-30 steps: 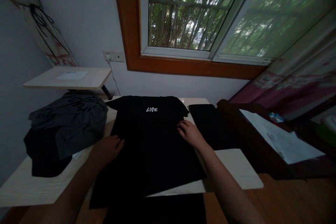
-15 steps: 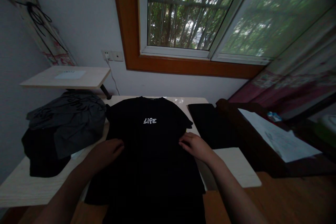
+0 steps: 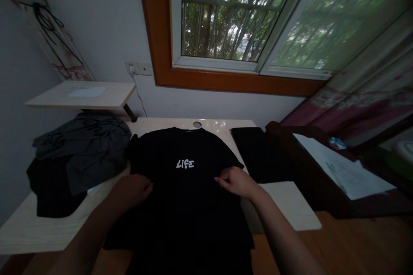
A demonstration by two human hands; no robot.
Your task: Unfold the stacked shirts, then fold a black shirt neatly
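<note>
A black T-shirt with white lettering on its chest lies spread on the table, collar toward the wall. Its lower part hangs past the near table edge and merges with dark cloth below. My left hand is closed on the shirt's left side, fingers curled into the fabric. On the opposite side, below the sleeve, my right hand pinches the cloth between thumb and fingers.
A heap of grey and black clothes lies at the left, below a raised shelf holding a paper. Right of the shirt, folded black cloth rests on the pale table. Beyond it, a paper sheet lies on a dark surface.
The shirt's collar and lettering have slid toward me, baring a round hole near the table's back edge. Both hands came slightly nearer, and the right fingers closed more tightly.
</note>
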